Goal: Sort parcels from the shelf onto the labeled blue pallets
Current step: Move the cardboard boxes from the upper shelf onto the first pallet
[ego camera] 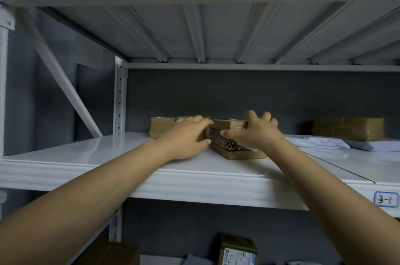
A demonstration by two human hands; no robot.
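Observation:
A brown cardboard parcel (229,145) with dark patterned tape lies on the white shelf board (97,152), near its middle. My left hand (186,137) grips the parcel's left end, thumb on the front face. My right hand (253,132) grips its right end, fingers curled over the top edge. Behind my left hand stands a second brown parcel (161,127), partly hidden. No pallet is in view.
A flat brown parcel (348,128) rests on pale grey mailer bags (324,143) at the shelf's right. A label reading 3-1 (386,199) is on the shelf's front beam. Below, more boxes (237,250) sit on a lower level. The shelf above (194,33) hangs close overhead.

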